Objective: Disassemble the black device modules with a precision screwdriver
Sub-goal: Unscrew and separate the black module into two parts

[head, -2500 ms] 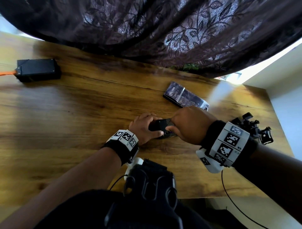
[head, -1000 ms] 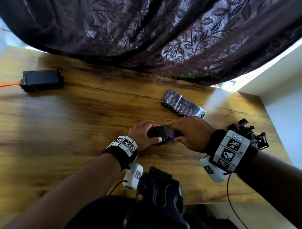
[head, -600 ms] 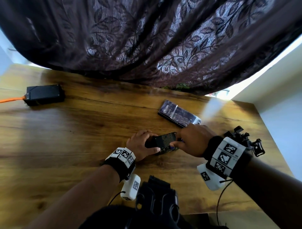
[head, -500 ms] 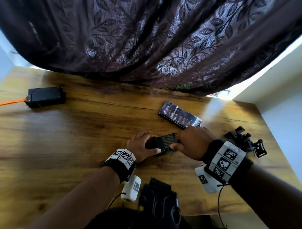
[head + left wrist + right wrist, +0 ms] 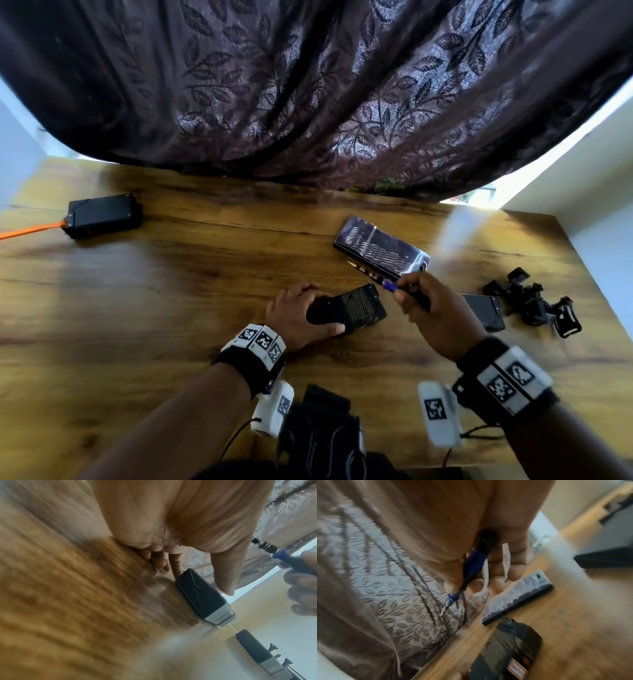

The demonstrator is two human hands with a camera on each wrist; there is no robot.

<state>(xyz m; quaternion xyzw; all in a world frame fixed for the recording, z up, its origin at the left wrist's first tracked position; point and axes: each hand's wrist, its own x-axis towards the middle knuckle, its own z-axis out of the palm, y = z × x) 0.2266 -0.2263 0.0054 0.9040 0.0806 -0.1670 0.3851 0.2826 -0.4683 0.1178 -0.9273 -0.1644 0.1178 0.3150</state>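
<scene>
The right hand [image 5: 432, 308] has lifted the screwdriver [image 5: 394, 287] clear, pinching it; left hand [image 5: 297, 315] grips the module [image 5: 356, 308].

Black mesh-topped module [image 5: 356, 306] lies flat on table; blue-black screwdriver [image 5: 394, 285] raised beside it.

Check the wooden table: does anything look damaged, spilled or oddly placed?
Nothing stands out. The left hand holds the black mesh-topped module flat on the wooden table; the right hand holds the blue-collared precision screwdriver clear of it.
</scene>
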